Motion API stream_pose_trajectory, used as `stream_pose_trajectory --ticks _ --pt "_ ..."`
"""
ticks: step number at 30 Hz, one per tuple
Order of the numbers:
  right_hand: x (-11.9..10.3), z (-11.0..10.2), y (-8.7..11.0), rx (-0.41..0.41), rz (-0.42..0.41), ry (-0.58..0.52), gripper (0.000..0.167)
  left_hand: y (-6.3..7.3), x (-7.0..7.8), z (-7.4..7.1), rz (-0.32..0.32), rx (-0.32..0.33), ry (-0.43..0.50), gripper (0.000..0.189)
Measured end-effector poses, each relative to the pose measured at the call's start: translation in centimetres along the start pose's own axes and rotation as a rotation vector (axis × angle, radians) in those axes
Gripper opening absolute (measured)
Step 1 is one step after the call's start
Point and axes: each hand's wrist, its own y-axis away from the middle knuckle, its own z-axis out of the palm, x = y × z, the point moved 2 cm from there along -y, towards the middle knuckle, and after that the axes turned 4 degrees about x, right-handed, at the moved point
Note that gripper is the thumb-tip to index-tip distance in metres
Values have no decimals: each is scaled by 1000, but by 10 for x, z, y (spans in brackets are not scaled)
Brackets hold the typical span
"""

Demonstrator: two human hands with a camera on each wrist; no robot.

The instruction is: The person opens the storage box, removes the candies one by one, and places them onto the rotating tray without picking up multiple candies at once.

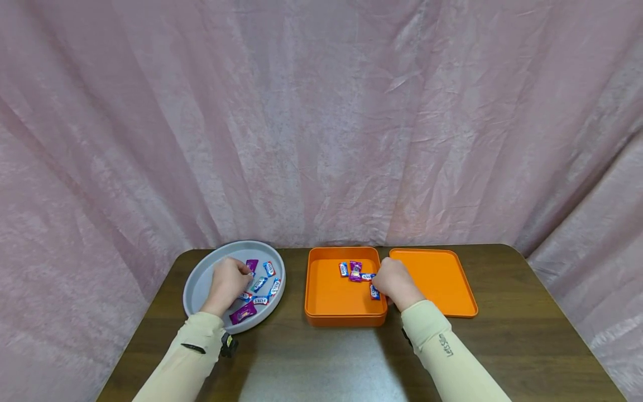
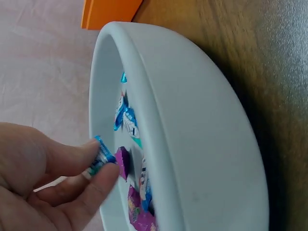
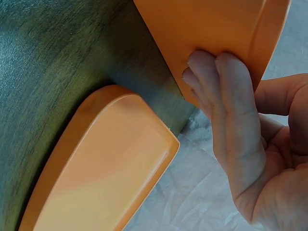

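My left hand (image 1: 228,285) is over the round grey tray (image 1: 197,285), its thumb and fingers pinching a blue-wrapped candy (image 2: 102,156). Inside the tray lie several small candies in blue-and-white wrappers, such as one candy (image 1: 269,268), and a few in purple, such as the purple candy (image 1: 243,312). My right hand (image 1: 394,280) holds the right wall of the orange box (image 1: 345,321). In the right wrist view its fingers (image 3: 238,96) lie along the outer wall, with the thumb at the rim. Several blue and purple candies (image 1: 355,271) sit in the box's right half.
To the right of the box, an orange lid (image 1: 432,268) lies on the brown wooden table (image 1: 507,335). Behind the table's far edge hangs a pink curtain (image 1: 321,139).
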Motion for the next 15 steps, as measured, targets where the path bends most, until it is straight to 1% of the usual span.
stream_pose_trajectory --ticks 3,7,10,15 --pt "1 1 -2 0 1 6 39 -1 -4 5 -11 -47 -24 11" --pt "1 2 -4 -3 5 8 39 -2 -5 7 -37 -73 -33 13" --pt "1 2 -3 -8 10 4 40 -2 -3 6 -51 -79 -43 12" --pt "1 1 -3 -2 7 -4 39 -1 -3 8 -30 -69 -53 7"
